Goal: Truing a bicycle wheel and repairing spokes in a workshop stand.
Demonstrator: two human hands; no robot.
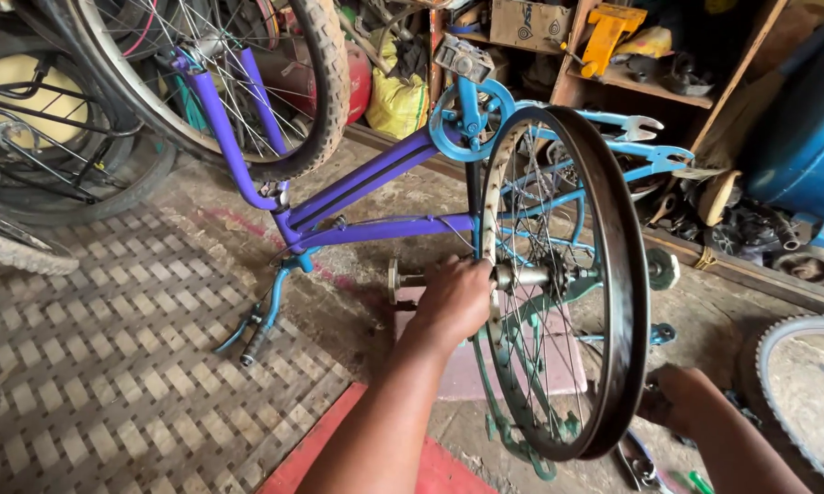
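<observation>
We hold the bare wheel (563, 284) upright, its axle (522, 275) running left to right, our left hand (453, 297) closed around the axle end, our right hand (677, 402) low behind the rim, grip hidden.

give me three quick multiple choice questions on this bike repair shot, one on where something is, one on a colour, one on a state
1. Where is the left hand?
A. at the wheel hub
B. on the handlebar grip
C. on the yellow sack

2. What colour is the main tube of the bike frame?
A. red
B. purple
C. white

3. How does the bike stand?
A. upright on both wheels
B. hung from the ceiling
C. upside down, handlebar on the floor

Answers: 1 A, the fingers close at the hub's axle. 2 B, the tubes are purple, with blue parts. 3 C, the pedal points up and the handlebar rests on the ground.
</observation>
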